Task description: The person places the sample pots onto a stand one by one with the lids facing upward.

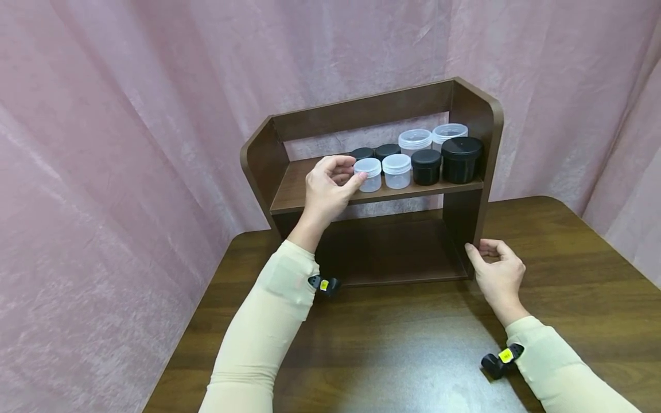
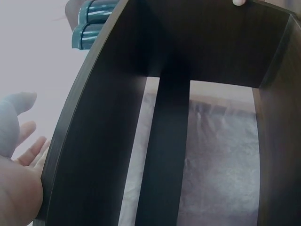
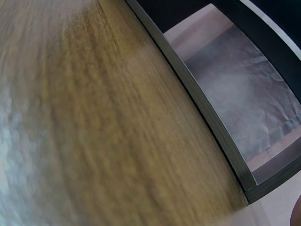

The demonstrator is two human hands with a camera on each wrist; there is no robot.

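Observation:
My left hand [image 1: 327, 186] is at the upper board of a brown two-tier desk shelf [image 1: 366, 112]. Its thumb and curled fingers pinch a small clear plastic jar with a white lid [image 1: 370, 183], the leftmost in the front row. Beside that jar stands a matching clear jar [image 1: 397, 175], then a small black jar [image 1: 426, 169] and a larger black jar [image 1: 461, 163]. Low on the shelf's right side panel, my right hand [image 1: 498, 278] grips the front edge between thumb and fingers. The left wrist view catches that thumb's tip at its top.
Behind the front row are two small black-lidded jars [image 1: 387, 151] and two larger clear jars [image 1: 415, 140]. The shelf stands on a brown wooden table [image 1: 392, 332], its lower tier [image 1: 387, 252] bare-boarded. Pink curtains [image 1: 155, 143] hang behind and at the left.

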